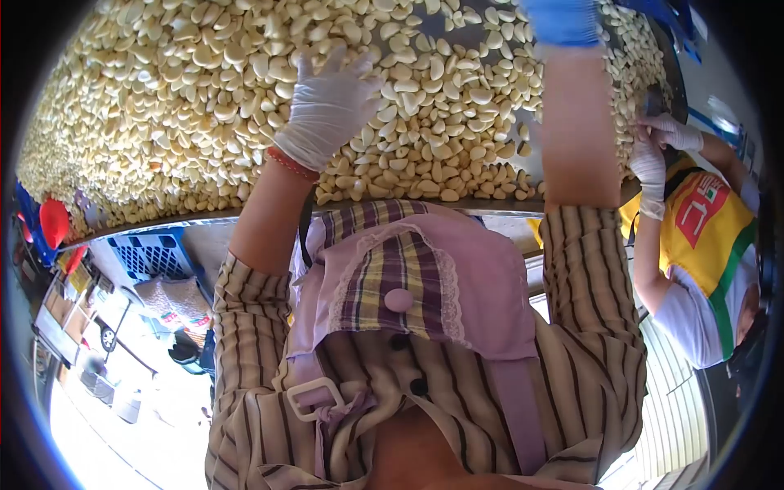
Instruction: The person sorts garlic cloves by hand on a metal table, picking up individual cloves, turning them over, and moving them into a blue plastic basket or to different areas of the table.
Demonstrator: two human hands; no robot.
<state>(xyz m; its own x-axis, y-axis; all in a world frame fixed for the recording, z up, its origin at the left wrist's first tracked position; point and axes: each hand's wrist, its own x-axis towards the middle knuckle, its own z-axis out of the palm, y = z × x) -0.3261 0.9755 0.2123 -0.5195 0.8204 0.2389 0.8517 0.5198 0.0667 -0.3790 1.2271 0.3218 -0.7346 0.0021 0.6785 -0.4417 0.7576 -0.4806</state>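
Grey tbl (469, 35), garlic cloves (204, 106), spread w/ gaps

The cloves (188, 122) are creamy ivory, the apron (494, 282) lilac with purple-yellow plaid, the shirt (592, 327) beige with dark stripes.

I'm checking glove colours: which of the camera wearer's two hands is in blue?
The right hand, in the blurred blue glove at the picture's top edge; the left hand wears a thin white glove.
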